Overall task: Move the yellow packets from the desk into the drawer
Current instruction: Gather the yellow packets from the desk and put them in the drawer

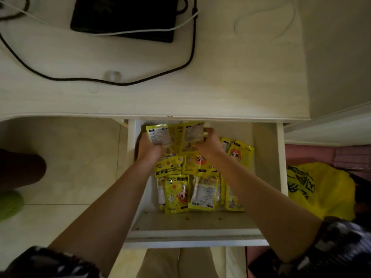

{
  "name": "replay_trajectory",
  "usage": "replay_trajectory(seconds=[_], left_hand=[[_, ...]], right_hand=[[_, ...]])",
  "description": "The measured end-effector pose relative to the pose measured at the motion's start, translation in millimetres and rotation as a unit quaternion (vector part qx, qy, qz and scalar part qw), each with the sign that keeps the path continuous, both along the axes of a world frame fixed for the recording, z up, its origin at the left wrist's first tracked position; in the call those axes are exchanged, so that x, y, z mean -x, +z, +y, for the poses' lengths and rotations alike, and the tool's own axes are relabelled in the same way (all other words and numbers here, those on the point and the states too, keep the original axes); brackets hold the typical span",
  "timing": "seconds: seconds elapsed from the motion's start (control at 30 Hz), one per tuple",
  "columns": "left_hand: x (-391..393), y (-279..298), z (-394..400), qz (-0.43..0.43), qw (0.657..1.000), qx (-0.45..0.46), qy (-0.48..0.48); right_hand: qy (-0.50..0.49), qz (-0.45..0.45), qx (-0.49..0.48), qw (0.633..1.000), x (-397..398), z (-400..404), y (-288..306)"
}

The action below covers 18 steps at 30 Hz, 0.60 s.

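Observation:
The white drawer [267, 177] stands pulled out below the desk edge. Several yellow packets [176, 193] with cartoon faces lie piled inside it. Both my arms reach into the drawer's back part. My left hand [148, 149] grips a yellow packet [158, 134] held upright with its printed back facing me. My right hand [210, 145] grips another yellow packet [193, 133] beside it. Both held packets sit just under the desk edge, over the pile. No yellow packet shows on the desk [230, 81].
On the desk lie a black flat device [124, 17], a black cable [188, 57] and a white cable [180, 25]. A yellow plastic bag [321, 191] sits to the drawer's right. Pale floor tiles [70, 157] lie to the left, with a dark shape [20, 169] at the far left.

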<state>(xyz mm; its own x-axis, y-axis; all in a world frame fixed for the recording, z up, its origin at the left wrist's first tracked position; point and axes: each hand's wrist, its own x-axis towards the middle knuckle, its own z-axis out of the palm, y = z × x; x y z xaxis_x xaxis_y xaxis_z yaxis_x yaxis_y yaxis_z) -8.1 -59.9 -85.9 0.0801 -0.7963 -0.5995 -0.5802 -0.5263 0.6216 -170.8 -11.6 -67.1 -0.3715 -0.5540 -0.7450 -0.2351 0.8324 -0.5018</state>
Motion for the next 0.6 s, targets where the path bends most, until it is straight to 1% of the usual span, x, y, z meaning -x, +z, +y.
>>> replay_trajectory(seconds=[0.1, 0.23, 0.4, 0.5, 0.6], left_hand=[[-6.6, 1.4, 3.8, -0.03, 0.998, 0.002, -0.047], [-16.8, 5.3, 16.1, -0.058, 0.992, -0.008, -0.109], [-20.9, 30.4, 41.7, -0.055, 0.99, -0.009, -0.128], [-24.6, 49.6, 58.9, -0.041, 0.991, 0.0, -0.126], [-30.9, 71.7, 78.9, -0.046, 0.989, 0.02, -0.14]], right_hand=[[-0.001, 0.009, -0.032, 0.999, 1.1, 4.2, 3.0], [0.014, 0.033, -0.046, 0.998, 5.8, 16.5, 14.1], [0.062, 0.043, -0.06, 0.995, 8.8, 42.0, 40.4], [0.074, 0.053, -0.051, 0.995, 8.3, 57.9, 54.8], [0.113, 0.076, -0.04, 0.99, 4.0, 76.2, 71.6]])
